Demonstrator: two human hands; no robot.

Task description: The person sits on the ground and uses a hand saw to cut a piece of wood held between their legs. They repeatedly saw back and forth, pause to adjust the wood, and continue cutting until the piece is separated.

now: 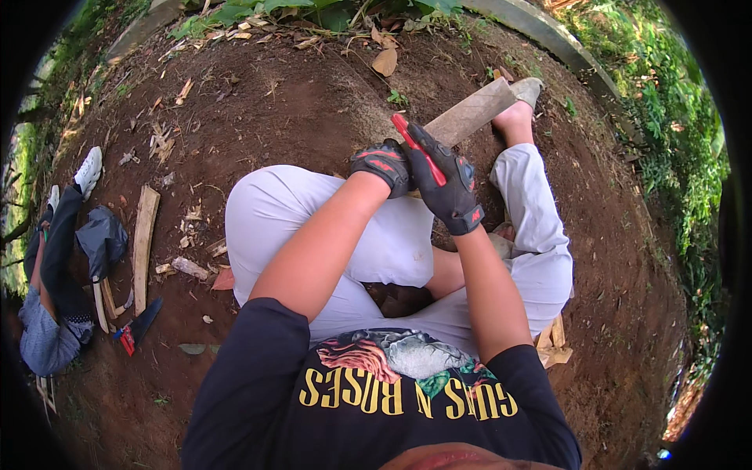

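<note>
Right hand (448,188) grips a red-handled tool (417,149); left hand (382,164) seemingly clasps the wooden plank (470,112).

The person sits on the dirt ground (313,102) with knees bent. A wooden plank (470,113) slants ahead of the lap, its far end by the foot (517,117) at the right. The left hand (381,164) grips the plank's near end; the right hand (446,188), just right of it, holds a knife (419,149) above the plank. To the left lie a wood strip (143,247) and scraps, beside another person (51,298). A curb (548,35) runs behind.
</note>
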